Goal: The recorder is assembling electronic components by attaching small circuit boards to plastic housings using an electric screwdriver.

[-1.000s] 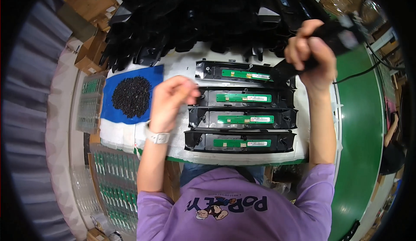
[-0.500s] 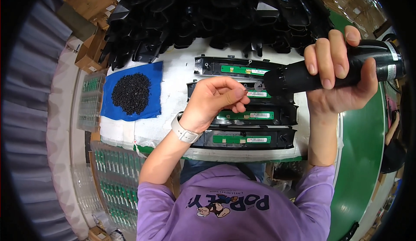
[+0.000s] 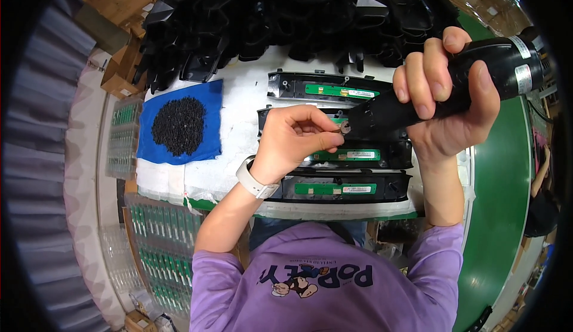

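Observation:
My right hand (image 3: 441, 96) is wrapped round a black electric screwdriver (image 3: 382, 111), slanting with its nose down to the left. My left hand (image 3: 298, 132) pinches thumb and fingers together right at the tool's tip; whatever lies in the pinch is too small to name. Both hands are over the second of several long black plastic housings (image 3: 290, 187), stacked in a column on the table. Each housing carries a narrow green circuit board (image 3: 305, 188) with a white label. The second board is mostly covered by the left hand and the tool.
On the left, a blue cloth (image 3: 212, 102) bears a heap of small black screws (image 3: 178, 126). Black plastic parts (image 3: 250, 27) pile up along the far side. Clear trays of green boards (image 3: 158, 230) stand left of the table (image 3: 239, 90). A green floor (image 3: 498, 194) lies to the right.
The screwdriver and my right hand have moved left and slightly down. Its tip now meets the fingertips of my left hand, which stays pinched nearly in place.

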### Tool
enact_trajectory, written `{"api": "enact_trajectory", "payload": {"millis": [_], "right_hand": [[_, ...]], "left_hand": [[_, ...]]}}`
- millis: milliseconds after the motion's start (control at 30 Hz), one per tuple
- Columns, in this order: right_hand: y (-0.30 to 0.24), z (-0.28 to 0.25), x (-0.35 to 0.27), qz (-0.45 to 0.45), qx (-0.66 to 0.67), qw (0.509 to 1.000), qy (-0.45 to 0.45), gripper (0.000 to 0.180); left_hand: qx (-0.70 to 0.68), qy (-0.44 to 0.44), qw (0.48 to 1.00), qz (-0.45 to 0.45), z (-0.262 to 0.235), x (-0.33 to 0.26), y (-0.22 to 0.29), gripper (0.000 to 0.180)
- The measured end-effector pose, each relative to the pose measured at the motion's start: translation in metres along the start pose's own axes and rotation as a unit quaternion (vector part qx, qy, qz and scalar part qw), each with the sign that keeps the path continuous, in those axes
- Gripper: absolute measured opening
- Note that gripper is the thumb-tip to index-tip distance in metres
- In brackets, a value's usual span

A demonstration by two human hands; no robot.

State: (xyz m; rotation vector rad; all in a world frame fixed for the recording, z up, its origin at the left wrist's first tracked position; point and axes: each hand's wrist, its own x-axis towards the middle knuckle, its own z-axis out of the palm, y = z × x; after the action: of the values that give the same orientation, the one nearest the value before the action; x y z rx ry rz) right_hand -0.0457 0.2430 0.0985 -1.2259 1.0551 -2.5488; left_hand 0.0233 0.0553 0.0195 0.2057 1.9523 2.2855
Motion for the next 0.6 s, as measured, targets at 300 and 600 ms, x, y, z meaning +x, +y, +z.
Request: {"api": "enact_trajectory", "payload": {"millis": [300, 600], "right_hand": [[0.013, -0.021, 0.000, 0.055, -0.093, 0.994, 0.030, 0.026], [0.033, -0.028, -0.008, 0.099, -0.130, 0.986, 0.021, 0.026]], "left_hand": [[0.543, 0.018, 0.814, 0.205, -0.005, -0.001, -0.006, 0.024], [0.612, -0.045, 0.769, 0.179, -0.005, 0.003, -0.003, 0.032]]}}
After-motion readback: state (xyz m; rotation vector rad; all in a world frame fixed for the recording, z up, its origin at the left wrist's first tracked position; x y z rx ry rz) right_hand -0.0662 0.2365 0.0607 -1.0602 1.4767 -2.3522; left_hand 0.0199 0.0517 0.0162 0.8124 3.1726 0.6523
